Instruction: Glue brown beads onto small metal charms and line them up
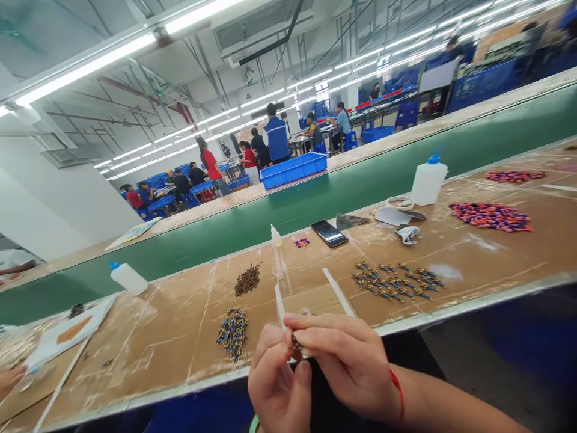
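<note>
Since that piece is so tiny, is that why both hands pinch it?

Yes, the left hand [279, 379] and right hand [342, 361] close narrowly on a small beaded piece [297, 343] at lower center, above the bench [148, 355].

What's nearby?

Blue pieces [233, 334] and brown beads [247, 280] lie in separate piles within reach, and white strips [338, 291] sit just ahead.

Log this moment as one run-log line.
left hand: pinching small dark piece | right hand: pinching same piece | nearest: blue-and-gold pieces
</note>
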Available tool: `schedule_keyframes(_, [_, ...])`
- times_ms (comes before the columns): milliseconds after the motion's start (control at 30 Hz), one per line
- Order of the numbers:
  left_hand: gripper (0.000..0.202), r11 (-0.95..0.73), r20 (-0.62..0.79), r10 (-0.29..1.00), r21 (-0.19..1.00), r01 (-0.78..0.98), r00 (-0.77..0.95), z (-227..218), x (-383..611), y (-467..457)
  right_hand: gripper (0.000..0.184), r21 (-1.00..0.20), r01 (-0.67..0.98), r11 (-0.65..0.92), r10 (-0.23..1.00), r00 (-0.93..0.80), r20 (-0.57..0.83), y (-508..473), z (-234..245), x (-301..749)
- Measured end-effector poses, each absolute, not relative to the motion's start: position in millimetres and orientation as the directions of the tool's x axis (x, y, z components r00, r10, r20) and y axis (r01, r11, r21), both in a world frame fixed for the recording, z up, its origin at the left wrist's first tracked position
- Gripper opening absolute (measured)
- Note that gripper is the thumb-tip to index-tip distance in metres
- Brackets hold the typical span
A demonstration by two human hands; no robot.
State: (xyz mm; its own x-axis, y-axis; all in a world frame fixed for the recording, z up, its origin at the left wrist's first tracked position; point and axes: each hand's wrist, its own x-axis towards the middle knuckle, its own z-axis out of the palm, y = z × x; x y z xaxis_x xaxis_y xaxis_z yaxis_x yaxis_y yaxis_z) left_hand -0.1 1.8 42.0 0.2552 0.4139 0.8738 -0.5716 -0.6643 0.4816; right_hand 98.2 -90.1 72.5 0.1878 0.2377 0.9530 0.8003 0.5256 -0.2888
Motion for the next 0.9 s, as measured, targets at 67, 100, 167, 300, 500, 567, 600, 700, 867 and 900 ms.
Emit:
schedule_keyframes(67, [0.016,-0.648,0.873,0.416,0.481,-0.591,0.254,35.8,2.9,5.2,0.021,-0.285,0.799,0.530,0.235,0.185,0.954,-88.9,72.6,99.7])
schedule_keyframes(100, [0.017,-0.638,0.871,0.420,0.482,-0.600,0.253,34.0,4.0,6.4,0.020,-0.282,0.801,0.528,0.234,0.182,0.955,-88.5,72.5,100.3])
schedule_keyframes(167, [0.017,-0.626,0.869,0.424,0.485,-0.610,0.255,33.0,5.3,7.3,0.019,-0.276,0.805,0.525,0.231,0.178,0.957,-87.6,71.7,101.0])
schedule_keyframes(300, [0.017,-0.636,0.861,0.422,0.505,-0.584,0.285,37.2,3.6,5.2,0.022,-0.300,0.794,0.529,0.228,0.207,0.951,-86.6,68.6,100.7])
schedule_keyframes(500, [0.016,-0.603,0.827,0.443,0.560,-0.567,0.346,37.1,2.5,4.3,0.031,-0.305,0.802,0.514,0.236,0.210,0.949,-88.8,66.2,101.9])
schedule_keyframes(567, [0.017,-0.572,0.797,0.475,0.602,-0.558,0.372,33.9,3.9,5.6,0.036,-0.319,0.793,0.519,0.243,0.220,0.945,-88.5,64.9,104.0])
schedule_keyframes(600, [0.021,-0.551,0.775,0.496,0.629,-0.549,0.391,32.6,4.4,6.0,0.039,-0.325,0.787,0.524,0.244,0.226,0.943,-88.4,64.1,105.1])
schedule_keyframes(700, [0.031,-0.482,0.725,0.524,0.685,-0.546,0.446,31.4,4.9,5.3,0.049,-0.311,0.786,0.535,0.230,0.219,0.948,-88.5,61.7,107.8])
schedule_keyframes(867, [0.037,-0.351,0.685,0.532,0.714,-0.606,0.499,38.1,5.8,-0.8,0.058,-0.256,0.810,0.528,0.199,0.175,0.964,-90.8,62.1,111.2])
schedule_keyframes(900, [0.037,-0.334,0.676,0.541,0.719,-0.610,0.500,39.7,6.6,-2.3,0.058,-0.251,0.812,0.527,0.200,0.168,0.965,-91.5,62.5,111.8])
